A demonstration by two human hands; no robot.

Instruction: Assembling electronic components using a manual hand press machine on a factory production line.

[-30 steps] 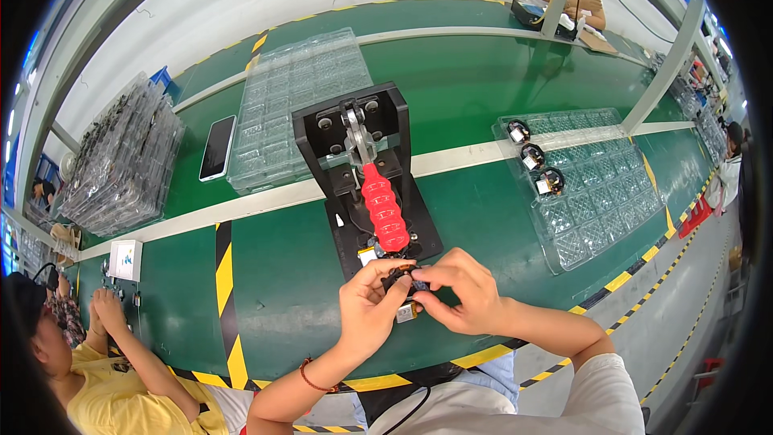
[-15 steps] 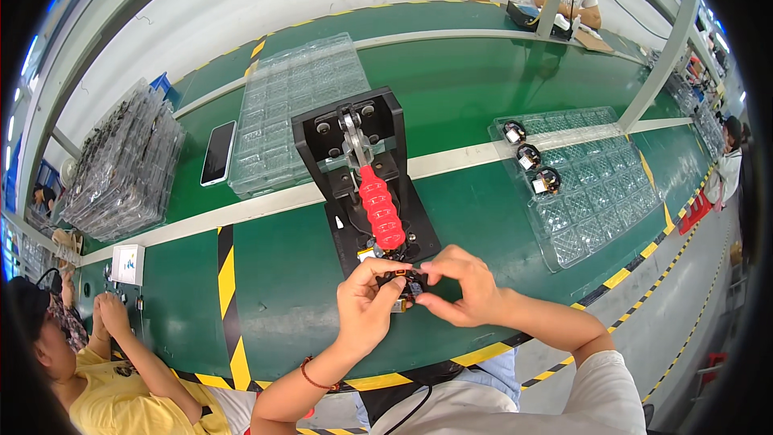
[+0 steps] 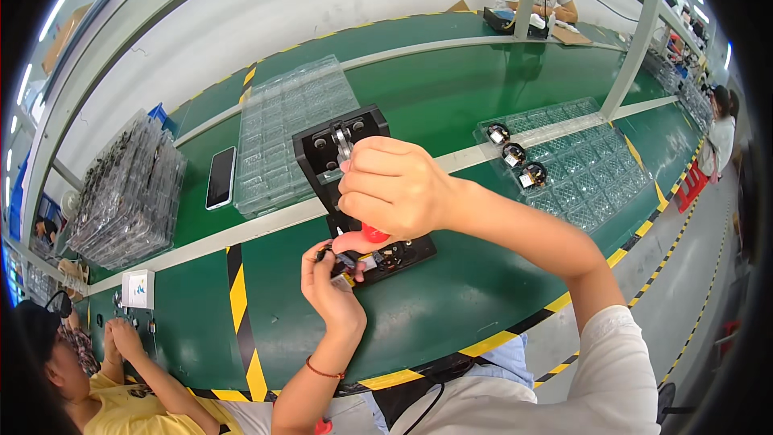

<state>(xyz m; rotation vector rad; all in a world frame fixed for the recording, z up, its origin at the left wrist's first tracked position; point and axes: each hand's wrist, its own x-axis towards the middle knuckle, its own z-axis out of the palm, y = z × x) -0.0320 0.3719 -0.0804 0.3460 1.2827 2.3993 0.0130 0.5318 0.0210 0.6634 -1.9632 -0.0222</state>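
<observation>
My right hand (image 3: 394,189) is wrapped round the red handle (image 3: 373,233) of a toggle clamp; only the handle's lower end shows below the fist. The clamp is mounted on a black press fixture (image 3: 304,145), partly covered by my hand. At the fixture's front left, my left hand (image 3: 332,298) pinches a small dark electronic assembly (image 3: 346,262) with a pale, yellow-edged piece on it. Another small electronic part (image 3: 390,257) lies on the fixture's base, close to those fingers. Exactly how the two parts meet is hidden by my hands.
Right of the fixture is a clear blister tray (image 3: 592,185) with several round black assemblies (image 3: 512,155). More clear trays (image 3: 298,113), a phone (image 3: 221,177) and a tall tray stack (image 3: 129,193) stand left. A co-worker in yellow (image 3: 153,403) sits at the left.
My right hand has left the small assembly and moved up onto the red clamp handle. My left hand has shifted left and up to the fixture's base, carrying the assembly. The view has turned slightly.
</observation>
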